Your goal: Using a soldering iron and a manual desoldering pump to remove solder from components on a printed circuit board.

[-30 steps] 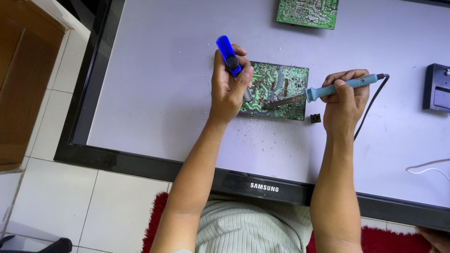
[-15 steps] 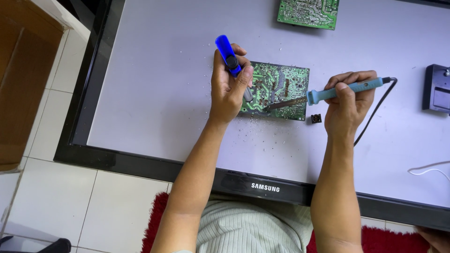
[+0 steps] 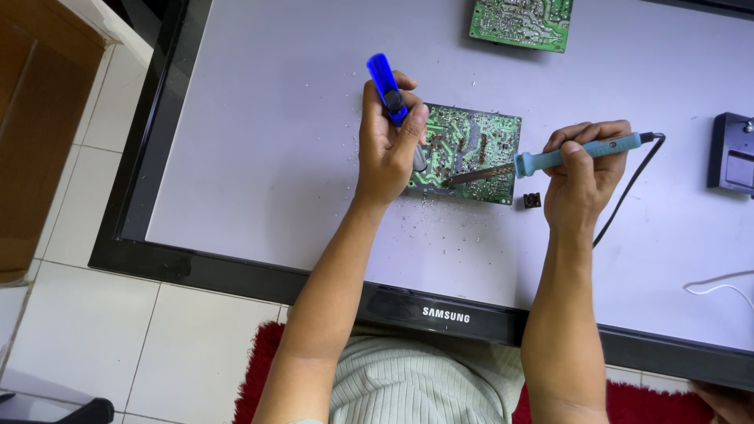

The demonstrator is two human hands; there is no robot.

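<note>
Blue pump (image 3: 386,88) sits clenched in my left hand (image 3: 386,153), its tip down on the green board (image 3: 471,153). My right hand (image 3: 583,177) grips the teal iron (image 3: 577,153), whose tip touches the board's middle. That board lies flat on the pale panel (image 3: 259,157), solder crumbs around it. A small black part (image 3: 532,200) lies just beside the board; a second board (image 3: 521,22) rests well apart.

Both forearms reach forward, the left hand (image 3: 386,145) and right hand (image 3: 583,174) each closed in a grip.
</note>
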